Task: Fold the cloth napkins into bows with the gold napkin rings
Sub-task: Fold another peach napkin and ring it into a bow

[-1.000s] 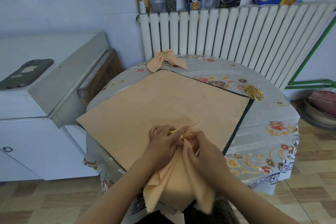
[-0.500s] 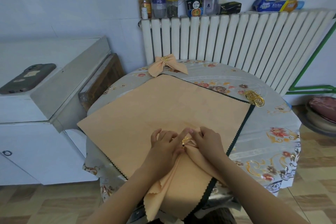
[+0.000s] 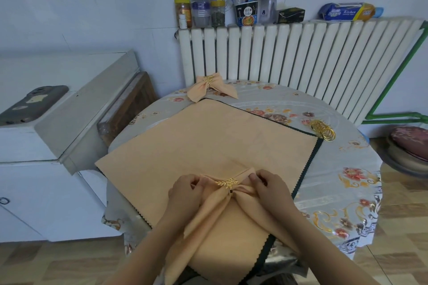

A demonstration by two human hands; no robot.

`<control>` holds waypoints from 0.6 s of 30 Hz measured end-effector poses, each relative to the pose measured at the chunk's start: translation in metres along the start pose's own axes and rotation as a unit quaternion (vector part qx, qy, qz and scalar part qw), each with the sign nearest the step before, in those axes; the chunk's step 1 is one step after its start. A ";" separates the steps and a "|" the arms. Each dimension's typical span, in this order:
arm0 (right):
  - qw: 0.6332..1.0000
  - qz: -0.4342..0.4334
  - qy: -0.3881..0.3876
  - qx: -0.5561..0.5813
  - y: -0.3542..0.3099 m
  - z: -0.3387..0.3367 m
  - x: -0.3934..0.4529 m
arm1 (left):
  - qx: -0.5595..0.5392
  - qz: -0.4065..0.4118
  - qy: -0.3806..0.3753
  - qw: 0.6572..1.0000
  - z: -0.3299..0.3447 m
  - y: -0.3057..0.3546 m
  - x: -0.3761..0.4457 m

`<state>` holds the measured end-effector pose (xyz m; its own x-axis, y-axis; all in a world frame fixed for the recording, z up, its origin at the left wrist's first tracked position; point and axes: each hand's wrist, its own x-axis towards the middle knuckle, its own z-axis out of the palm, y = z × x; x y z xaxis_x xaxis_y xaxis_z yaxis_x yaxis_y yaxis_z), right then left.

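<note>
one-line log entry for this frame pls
step: shaping bow | left hand: pinches napkin left loop | right hand: pinches right loop | gold napkin ring: on napkin centre | finished bow: table far edge

A: What's your counter (image 3: 273, 102)?

B: You have a round counter under a grey floral tablecloth (image 3: 347, 183), its edge hanging over the near and right sides.

A: And lying straight on it?

B: A stack of flat peach napkins (image 3: 203, 146) with a dark green zigzag edge fills the middle and overhangs your near edge. At the far edge, touching the stack's far corner, sits your finished bow (image 3: 212, 87) with its gold ring. At right, just beside the stack's right corner, lies a cluster of gold napkin rings (image 3: 323, 129).
</note>
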<state>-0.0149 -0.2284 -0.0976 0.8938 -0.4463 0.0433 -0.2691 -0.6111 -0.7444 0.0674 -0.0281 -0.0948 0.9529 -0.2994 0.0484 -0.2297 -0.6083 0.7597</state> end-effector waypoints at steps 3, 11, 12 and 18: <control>0.993 0.023 -0.012 0.113 -0.015 -0.016 0.008 | -0.152 -0.026 -0.020 0.988 -0.017 0.015 0.014; 0.963 0.070 0.087 0.245 -0.067 -0.040 0.080 | -0.169 0.000 0.054 0.984 -0.045 0.061 0.089; 0.963 0.065 0.089 0.246 -0.072 -0.042 0.093 | -0.155 0.012 0.054 0.986 -0.050 0.067 0.099; 0.967 0.048 0.090 0.234 -0.095 -0.042 0.186 | -0.111 0.044 0.026 0.993 -0.066 0.086 0.183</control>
<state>0.1614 -0.2812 0.0092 0.7848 -0.6183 0.0421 -0.1188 -0.2169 -0.9689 0.2354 -0.0871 0.0223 0.9414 -0.3022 0.1495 -0.2683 -0.4028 0.8751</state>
